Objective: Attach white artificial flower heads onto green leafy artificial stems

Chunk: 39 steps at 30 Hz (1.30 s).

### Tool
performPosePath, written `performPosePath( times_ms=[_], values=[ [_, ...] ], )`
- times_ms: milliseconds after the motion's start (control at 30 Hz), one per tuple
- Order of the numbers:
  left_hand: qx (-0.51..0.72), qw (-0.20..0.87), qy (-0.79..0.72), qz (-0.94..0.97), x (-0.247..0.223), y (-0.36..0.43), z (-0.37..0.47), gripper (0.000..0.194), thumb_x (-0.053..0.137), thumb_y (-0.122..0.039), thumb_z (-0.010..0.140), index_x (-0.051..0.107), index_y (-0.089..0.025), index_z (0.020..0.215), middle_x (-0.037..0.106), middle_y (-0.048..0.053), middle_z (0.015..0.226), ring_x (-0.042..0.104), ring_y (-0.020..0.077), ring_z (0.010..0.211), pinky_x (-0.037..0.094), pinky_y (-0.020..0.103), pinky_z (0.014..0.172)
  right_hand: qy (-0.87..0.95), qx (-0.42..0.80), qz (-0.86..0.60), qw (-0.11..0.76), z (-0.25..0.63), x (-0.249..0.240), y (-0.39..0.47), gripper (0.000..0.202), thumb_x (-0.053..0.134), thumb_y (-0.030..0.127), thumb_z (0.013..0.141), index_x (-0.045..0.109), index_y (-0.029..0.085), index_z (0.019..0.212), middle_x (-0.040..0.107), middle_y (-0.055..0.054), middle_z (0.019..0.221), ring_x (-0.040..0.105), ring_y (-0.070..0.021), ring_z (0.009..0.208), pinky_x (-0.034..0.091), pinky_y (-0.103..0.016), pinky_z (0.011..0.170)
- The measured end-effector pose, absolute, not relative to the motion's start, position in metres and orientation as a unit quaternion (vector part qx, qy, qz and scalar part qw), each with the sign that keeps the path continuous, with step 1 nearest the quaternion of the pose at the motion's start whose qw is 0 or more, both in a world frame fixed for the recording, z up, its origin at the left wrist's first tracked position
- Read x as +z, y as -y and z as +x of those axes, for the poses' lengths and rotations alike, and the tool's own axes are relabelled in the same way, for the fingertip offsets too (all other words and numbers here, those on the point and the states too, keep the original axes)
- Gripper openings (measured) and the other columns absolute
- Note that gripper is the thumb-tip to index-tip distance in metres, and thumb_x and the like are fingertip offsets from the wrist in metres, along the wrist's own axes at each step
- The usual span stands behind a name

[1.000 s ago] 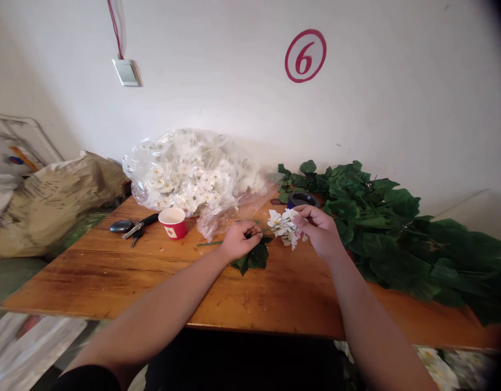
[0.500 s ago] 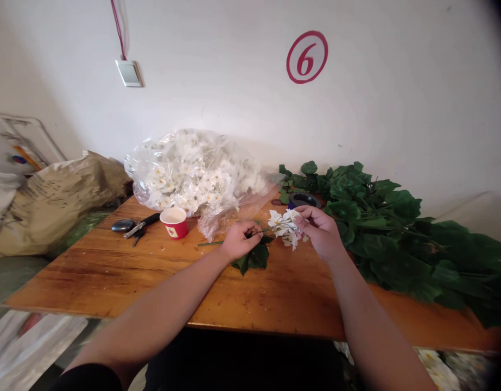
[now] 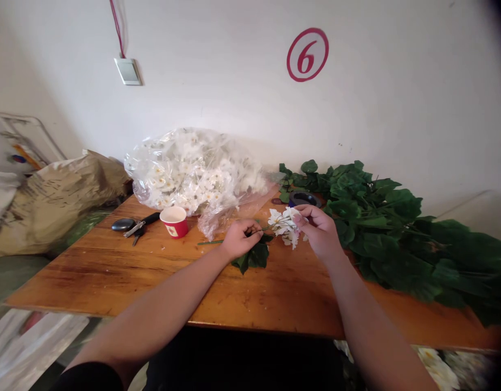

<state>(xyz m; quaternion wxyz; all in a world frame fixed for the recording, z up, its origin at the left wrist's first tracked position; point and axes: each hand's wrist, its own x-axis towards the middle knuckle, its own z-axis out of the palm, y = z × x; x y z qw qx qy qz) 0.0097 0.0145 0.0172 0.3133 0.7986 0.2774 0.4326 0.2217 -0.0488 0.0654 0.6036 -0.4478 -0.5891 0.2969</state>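
My left hand (image 3: 242,239) is closed on the green stem of a flower spray, whose end sticks out to the left above the table. Dark green leaves (image 3: 253,257) hang just below that hand. At the other end of the stem is a cluster of white flowers (image 3: 284,224) with yellowish centres. My right hand (image 3: 317,227) pinches the blossoms at the right side of this cluster with thumb and fingers. Behind the right hand stands a dark ring-shaped object with a blue side (image 3: 305,199), partly hidden by the fingers.
A clear plastic bag (image 3: 197,171) full of white flowers lies against the wall. Left of centre are a red paper cup (image 3: 173,222), a pair of cutters (image 3: 141,228) and a dark rounded object (image 3: 123,224). Heaped green leaves (image 3: 380,228) cover the wooden table's (image 3: 124,282) right side.
Both hands keep nearly the same place and grip on the spray. The view has shifted very slightly.
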Motion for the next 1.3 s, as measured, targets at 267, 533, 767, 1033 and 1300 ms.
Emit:
performPosePath(
  times_ms=[267, 533, 767, 1033, 1300],
  values=[
    [0.43, 0.31, -0.273, 0.803, 0.0168, -0.0152, 0.0092, 0.022, 0.058, -0.033, 0.082, 0.059, -0.014, 0.07, 0.039, -0.005, 0.054, 0.034, 0.0078, 0.052, 0.027, 0.021, 0.052, 0.585, 0.296, -0.438, 0.614, 0.2226, 0.0653, 0.0499, 0.03, 0.069, 0.046, 0.078, 0.055, 0.02, 0.072, 0.06, -0.006, 0.106, 0.05, -0.0101, 0.057, 0.046, -0.028, 0.049],
    [0.433, 0.308, -0.279, 0.8, 0.0164, -0.0153, 0.0099, 0.021, 0.059, -0.032, 0.081, 0.061, -0.014, 0.071, 0.039, -0.006, 0.053, 0.034, 0.0074, 0.051, 0.028, 0.021, 0.052, 0.592, 0.306, -0.443, 0.6, 0.2205, 0.0683, 0.052, 0.029, 0.069, 0.044, 0.079, 0.056, 0.019, 0.072, 0.059, -0.005, 0.103, 0.05, -0.0085, 0.055, 0.044, -0.026, 0.046],
    [0.439, 0.316, -0.279, 0.794, 0.0171, -0.0135, 0.01, 0.027, 0.059, -0.036, 0.084, 0.06, -0.014, 0.069, 0.04, -0.005, 0.054, 0.035, 0.0075, 0.051, 0.028, 0.021, 0.051, 0.599, 0.325, -0.444, 0.583, 0.2203, 0.0656, 0.0501, 0.029, 0.069, 0.045, 0.079, 0.056, 0.02, 0.075, 0.06, -0.003, 0.092, 0.05, -0.0089, 0.055, 0.042, -0.024, 0.045],
    [0.445, 0.293, -0.274, 0.8, 0.0182, -0.0134, 0.0098, 0.03, 0.058, -0.04, 0.086, 0.063, -0.013, 0.073, 0.039, -0.005, 0.054, 0.035, 0.0073, 0.052, 0.028, 0.02, 0.052, 0.576, 0.363, -0.455, 0.574, 0.2226, 0.0663, 0.0484, 0.03, 0.07, 0.048, 0.078, 0.059, 0.022, 0.086, 0.053, 0.004, 0.063, 0.05, -0.01, 0.049, 0.043, -0.024, 0.046],
    [0.45, 0.304, -0.269, 0.795, 0.0185, -0.0136, 0.0105, 0.029, 0.06, -0.039, 0.085, 0.063, -0.013, 0.072, 0.038, -0.006, 0.053, 0.034, 0.0069, 0.05, 0.027, 0.02, 0.051, 0.562, 0.338, -0.435, 0.617, 0.2264, 0.0656, 0.0464, 0.026, 0.072, 0.044, 0.076, 0.059, 0.021, 0.081, 0.062, 0.001, 0.081, 0.05, -0.0085, 0.048, 0.043, -0.025, 0.045]
  ],
)
